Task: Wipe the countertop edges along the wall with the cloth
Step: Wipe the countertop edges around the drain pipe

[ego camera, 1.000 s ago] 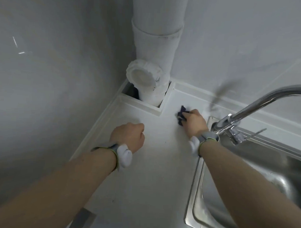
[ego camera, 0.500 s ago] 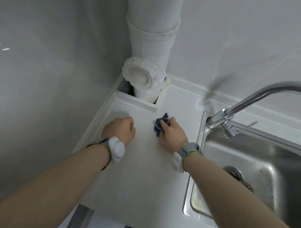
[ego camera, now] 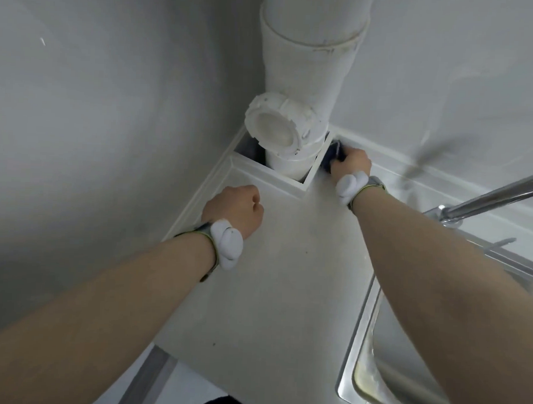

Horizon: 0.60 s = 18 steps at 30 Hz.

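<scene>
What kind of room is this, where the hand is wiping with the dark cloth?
Most likely a kitchen or utility corner. A stainless steel sink is set into a white countertop, a chrome faucet reaches over it, and a white drain pipe runs down the tiled corner.

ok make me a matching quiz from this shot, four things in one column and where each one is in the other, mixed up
Things:
1. cloth
2. left hand
3. pipe
4. sink

Places:
A. standing in the wall corner, passing through a cutout in the countertop
B. closed in a fist on the open counter, holding nothing
C. set into the counter at lower right
D. held by the right hand against the raised edge by the back wall

Pairs: 1-D, 2-B, 3-A, 4-C
</scene>
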Each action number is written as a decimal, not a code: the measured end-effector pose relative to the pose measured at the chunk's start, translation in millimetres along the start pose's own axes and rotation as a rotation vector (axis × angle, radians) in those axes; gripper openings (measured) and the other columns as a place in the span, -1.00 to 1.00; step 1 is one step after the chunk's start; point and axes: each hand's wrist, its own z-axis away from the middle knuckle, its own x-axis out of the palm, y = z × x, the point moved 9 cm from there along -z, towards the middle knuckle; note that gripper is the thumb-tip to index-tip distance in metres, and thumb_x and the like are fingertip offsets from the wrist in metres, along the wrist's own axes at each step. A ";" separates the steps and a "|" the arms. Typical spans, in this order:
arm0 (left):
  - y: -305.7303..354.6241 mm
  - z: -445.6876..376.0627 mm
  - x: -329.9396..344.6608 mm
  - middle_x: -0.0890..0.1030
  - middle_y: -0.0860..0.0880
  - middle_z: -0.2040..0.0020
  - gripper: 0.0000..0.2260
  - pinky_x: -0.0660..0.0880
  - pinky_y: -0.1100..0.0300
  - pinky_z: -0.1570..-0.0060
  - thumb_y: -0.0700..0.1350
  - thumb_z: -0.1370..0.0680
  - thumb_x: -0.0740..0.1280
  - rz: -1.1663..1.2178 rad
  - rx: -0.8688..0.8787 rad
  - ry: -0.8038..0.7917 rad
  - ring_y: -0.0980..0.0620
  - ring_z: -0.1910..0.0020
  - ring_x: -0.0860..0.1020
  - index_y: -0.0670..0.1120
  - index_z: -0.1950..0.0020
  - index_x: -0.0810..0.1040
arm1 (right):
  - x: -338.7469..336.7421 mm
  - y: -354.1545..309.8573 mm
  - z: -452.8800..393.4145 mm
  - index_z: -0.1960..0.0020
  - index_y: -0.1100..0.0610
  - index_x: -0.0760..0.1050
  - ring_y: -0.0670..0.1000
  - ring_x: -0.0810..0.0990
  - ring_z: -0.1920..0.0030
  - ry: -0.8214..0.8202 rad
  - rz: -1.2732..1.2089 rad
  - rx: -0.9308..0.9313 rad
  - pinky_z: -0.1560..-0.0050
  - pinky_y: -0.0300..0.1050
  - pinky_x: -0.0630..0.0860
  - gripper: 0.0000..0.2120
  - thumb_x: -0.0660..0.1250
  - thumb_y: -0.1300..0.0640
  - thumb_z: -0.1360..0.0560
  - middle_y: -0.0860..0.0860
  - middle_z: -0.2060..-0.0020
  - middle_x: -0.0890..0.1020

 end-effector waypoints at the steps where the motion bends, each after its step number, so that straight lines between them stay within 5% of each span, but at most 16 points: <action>1: -3.0 -1.1 -3.6 0.60 -0.01 0.02 -0.82 0.53 0.12 0.12 0.03 -0.56 0.19 0.006 -0.012 0.003 -0.07 0.09 0.56 0.06 -0.08 0.52 | 0.9 -0.1 -4.1 -0.10 0.15 0.60 0.16 0.60 -0.08 0.018 -0.086 0.031 0.03 -0.18 0.46 -0.75 0.25 0.20 -0.48 0.11 -0.05 0.66; 5: -15.1 1.6 -10.1 0.60 -0.03 0.10 -0.84 0.55 0.12 0.18 0.02 -0.55 0.21 0.078 -0.060 -0.009 -0.08 0.18 0.58 0.06 -0.05 0.53 | 7.9 9.3 -4.0 -0.12 0.09 0.61 0.08 0.61 0.00 0.022 -0.348 0.067 -0.03 -0.13 0.51 -0.74 0.27 0.15 -0.48 0.07 -0.01 0.68; 10: -20.6 12.7 -8.0 0.62 -0.02 0.13 -0.82 0.51 0.15 0.19 -0.02 -0.57 0.22 0.062 -0.050 -0.044 -0.07 0.17 0.57 0.01 -0.09 0.55 | 22.4 26.2 33.0 0.20 0.29 0.54 0.08 0.54 0.21 -0.046 -0.549 0.108 0.14 0.14 0.55 -0.89 0.31 0.24 -0.43 0.22 0.23 0.60; 14: -18.0 20.0 -10.2 0.64 -0.05 0.04 -0.81 0.56 0.10 0.13 -0.02 -0.58 0.23 0.036 -0.043 -0.051 -0.07 0.15 0.57 0.00 -0.12 0.56 | 32.9 29.5 89.7 0.34 0.08 0.48 0.06 0.53 0.29 -0.042 -0.486 0.079 0.25 -0.10 0.46 -0.81 0.32 0.16 -0.46 0.06 0.36 0.58; 18: -6.8 15.1 -8.5 0.64 -0.04 0.05 -0.81 0.53 0.13 0.13 -0.01 -0.56 0.25 0.007 -0.025 -0.032 -0.05 0.18 0.54 0.01 -0.11 0.57 | 31.3 20.5 120.8 0.19 0.16 0.58 0.11 0.57 0.21 0.012 -0.401 0.043 0.24 -0.14 0.44 -0.80 0.28 0.11 -0.54 0.11 0.24 0.65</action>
